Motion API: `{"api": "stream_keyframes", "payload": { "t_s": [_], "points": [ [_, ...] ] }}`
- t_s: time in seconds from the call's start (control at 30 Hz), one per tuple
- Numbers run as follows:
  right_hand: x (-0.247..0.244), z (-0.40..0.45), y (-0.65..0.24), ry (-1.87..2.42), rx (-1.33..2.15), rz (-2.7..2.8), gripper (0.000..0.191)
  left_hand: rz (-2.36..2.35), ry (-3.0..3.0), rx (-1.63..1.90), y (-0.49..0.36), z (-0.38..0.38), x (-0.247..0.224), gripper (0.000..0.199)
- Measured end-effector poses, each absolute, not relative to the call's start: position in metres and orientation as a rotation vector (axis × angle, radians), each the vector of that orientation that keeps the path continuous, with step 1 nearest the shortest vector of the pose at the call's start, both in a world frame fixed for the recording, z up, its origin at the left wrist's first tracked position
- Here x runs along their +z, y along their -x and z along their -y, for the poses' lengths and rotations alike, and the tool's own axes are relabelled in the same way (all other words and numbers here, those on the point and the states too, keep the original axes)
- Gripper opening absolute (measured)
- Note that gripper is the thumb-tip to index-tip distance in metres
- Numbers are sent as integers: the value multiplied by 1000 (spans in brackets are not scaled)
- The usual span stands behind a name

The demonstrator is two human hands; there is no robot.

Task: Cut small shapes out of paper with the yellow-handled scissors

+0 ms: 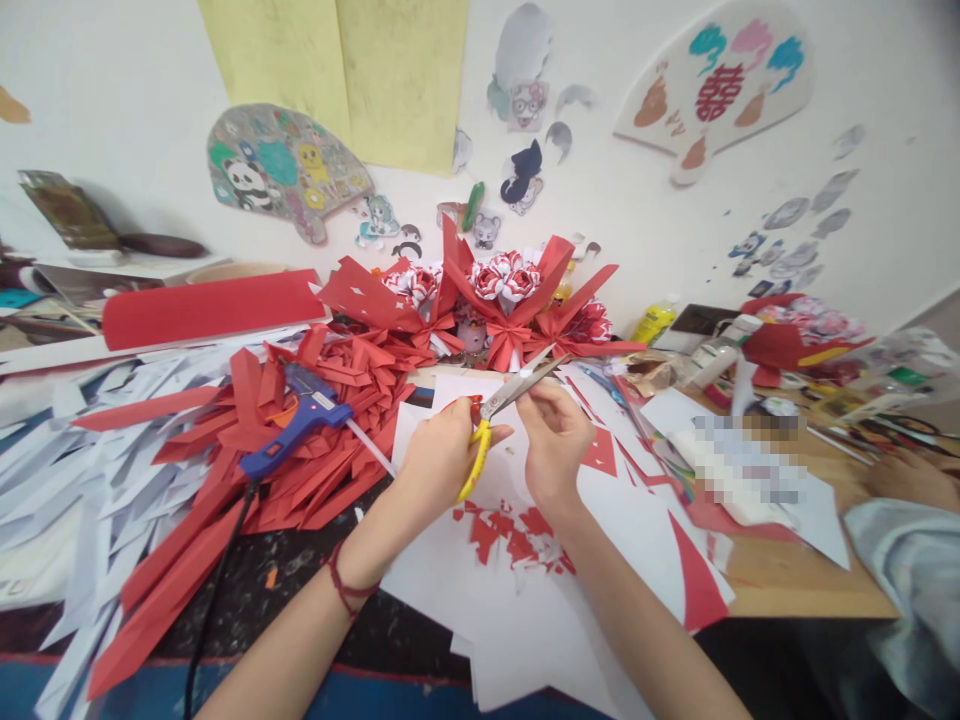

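Note:
My left hand (pixel 439 452), with a dark red cord at its wrist, is closed round the yellow handle of a pair of scissors (pixel 517 388). The blades are parted and point up to the right. Beside them, my right hand (pixel 553 440) is closed in a pinch, its fingertips at the blades. What it pinches is small and mostly hidden; a bit of white shows there. Below both hands, red and white paper scraps (pixel 517 538) lie on white paper sheets (pixel 510 640).
Folded red paper strips (pixel 345 390) and white strips (pixel 45 500) are heaped at left, under a blue glue gun (pixel 304 420). Behind stand red-wrapped paper bouquets (pixel 510 285). A red roll (pixel 214 308) lies back left. At right are bottles (pixel 656 320) and another person's sleeve (pixel 911 590).

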State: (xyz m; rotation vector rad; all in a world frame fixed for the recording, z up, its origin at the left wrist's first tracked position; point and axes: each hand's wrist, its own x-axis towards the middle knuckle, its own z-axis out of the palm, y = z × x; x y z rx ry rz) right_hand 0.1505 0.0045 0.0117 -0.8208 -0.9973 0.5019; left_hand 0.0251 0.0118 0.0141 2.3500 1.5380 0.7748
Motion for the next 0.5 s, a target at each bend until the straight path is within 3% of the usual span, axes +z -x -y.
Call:
{"api": "stream_keyframes", "payload": {
  "t_s": [0.5],
  "points": [
    [29, -10, -163, 873, 624, 900, 16, -1484, -2158, 1015, -8, -18, 28, 32]
  ]
}}
